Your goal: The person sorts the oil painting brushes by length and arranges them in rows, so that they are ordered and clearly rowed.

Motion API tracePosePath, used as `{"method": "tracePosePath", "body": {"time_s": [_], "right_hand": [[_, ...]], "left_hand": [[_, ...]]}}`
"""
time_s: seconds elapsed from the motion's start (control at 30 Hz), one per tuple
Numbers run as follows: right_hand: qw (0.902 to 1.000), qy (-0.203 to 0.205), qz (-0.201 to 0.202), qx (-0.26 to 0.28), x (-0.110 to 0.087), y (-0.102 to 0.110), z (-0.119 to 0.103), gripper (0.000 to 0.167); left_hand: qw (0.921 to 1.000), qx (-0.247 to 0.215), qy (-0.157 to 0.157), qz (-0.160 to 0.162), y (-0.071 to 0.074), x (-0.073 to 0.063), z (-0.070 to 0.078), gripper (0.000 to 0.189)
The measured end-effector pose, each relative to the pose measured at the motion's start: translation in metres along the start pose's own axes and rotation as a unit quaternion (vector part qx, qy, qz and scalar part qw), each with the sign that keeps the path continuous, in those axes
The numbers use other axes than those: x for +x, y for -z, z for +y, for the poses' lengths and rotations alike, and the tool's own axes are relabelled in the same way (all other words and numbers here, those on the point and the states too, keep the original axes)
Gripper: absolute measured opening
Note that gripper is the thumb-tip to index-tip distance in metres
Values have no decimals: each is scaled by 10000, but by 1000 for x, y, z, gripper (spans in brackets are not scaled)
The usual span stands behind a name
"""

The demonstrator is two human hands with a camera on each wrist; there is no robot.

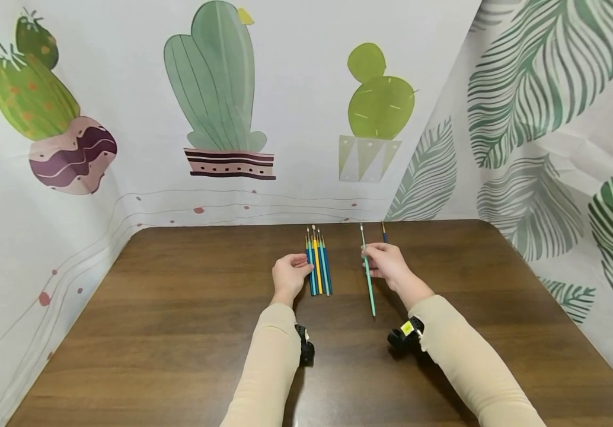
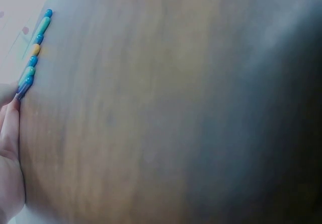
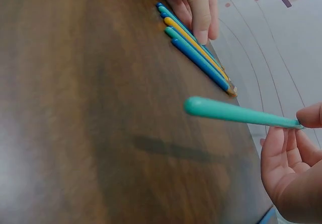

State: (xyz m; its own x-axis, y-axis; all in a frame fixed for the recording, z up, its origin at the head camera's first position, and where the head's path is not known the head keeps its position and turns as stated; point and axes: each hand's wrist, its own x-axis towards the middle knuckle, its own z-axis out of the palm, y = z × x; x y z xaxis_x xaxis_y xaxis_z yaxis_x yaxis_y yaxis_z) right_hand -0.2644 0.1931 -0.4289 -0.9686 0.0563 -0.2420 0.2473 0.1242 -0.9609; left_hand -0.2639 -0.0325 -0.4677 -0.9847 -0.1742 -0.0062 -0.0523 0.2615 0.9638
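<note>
A row of paintbrushes with blue, teal and yellow handles lies side by side on the table, bristles away from me. My left hand is at the row's left edge, thumb and fingertips pinching the leftmost dark blue paintbrush. To the right of the row, my right hand pinches a mint-green paintbrush between thumb and fingers. In the right wrist view its handle is raised above the table and casts a shadow. Another dark blue paintbrush lies beyond my right hand, partly hidden by it.
The brown wooden table ends at a back edge against a white cloth backdrop printed with cacti and leaves. Black wrist cameras are strapped at both sleeves and hang close to the tabletop.
</note>
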Motion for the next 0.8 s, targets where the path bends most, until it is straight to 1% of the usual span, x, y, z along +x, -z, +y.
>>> {"method": "tracePosePath", "body": {"time_s": [0.23, 0.63, 0.8], "right_hand": [[9997, 119, -165, -131, -13, 7, 3, 42], [9981, 222, -203, -543, -35, 28, 4, 45], [9977, 270, -197, -593, -42, 35, 6, 45]], "left_hand": [[10000, -8, 49, 0, 1, 0, 0, 26], [10000, 8, -58, 22, 0, 1, -2, 26], [10000, 6, -43, 18, 0, 0, 0, 26]]}}
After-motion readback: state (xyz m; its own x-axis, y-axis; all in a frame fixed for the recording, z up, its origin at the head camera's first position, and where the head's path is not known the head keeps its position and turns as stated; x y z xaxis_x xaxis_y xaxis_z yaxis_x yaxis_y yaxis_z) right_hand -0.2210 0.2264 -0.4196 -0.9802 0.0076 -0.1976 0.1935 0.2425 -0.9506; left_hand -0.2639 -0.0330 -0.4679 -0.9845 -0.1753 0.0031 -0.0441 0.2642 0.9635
